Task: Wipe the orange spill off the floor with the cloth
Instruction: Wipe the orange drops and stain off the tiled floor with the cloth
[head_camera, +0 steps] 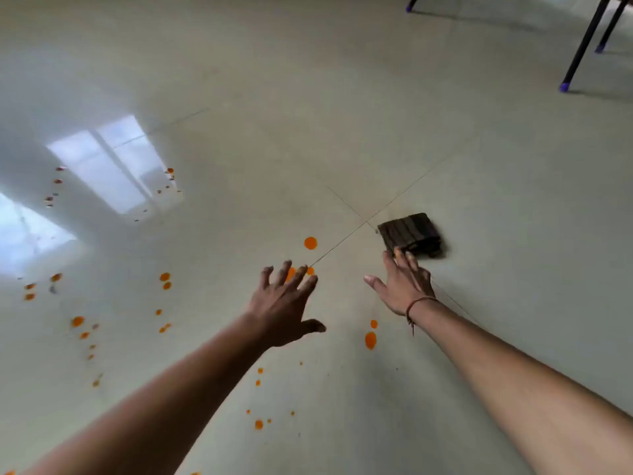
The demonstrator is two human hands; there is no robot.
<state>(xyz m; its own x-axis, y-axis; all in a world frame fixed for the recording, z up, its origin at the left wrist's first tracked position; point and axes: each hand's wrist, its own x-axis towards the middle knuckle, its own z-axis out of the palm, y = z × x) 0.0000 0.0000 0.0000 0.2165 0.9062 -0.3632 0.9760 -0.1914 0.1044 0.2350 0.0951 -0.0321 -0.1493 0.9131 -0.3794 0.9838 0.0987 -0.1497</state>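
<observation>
While both your bare arms stretch out over the pale, glossy tiled floor (pixel 342 97), the folded dark brown cloth (pixel 412 234) lies flat on a tile, right beside the crossing of thin grout lines (pixel 366 221). Your right hand (pixel 402 286) sits at the near edge of the cloth with its fingers straight and close together and the thumb held out to the side. The fingertips overlap the cloth's near edge, but whether they touch it cannot be told. A thin reddish string bracelet (pixel 419 301) circles that wrist.

Your left hand (pixel 284 303) is well to the left of the cloth, palm down, fingers spread apart and slightly bent, holding nothing.

The orange spill (pixel 310 243) is scattered as round drops: one large drop just left of the cloth, some partly hidden under your left fingers, two more nearer you than the cloth, and many small ones trailing far off to its left. Black chair legs with blue tips (pixel 582 42) stand well beyond the cloth, at the far right. A bright window reflection (pixel 113 166) shines on the tiles far to the cloth's left.
</observation>
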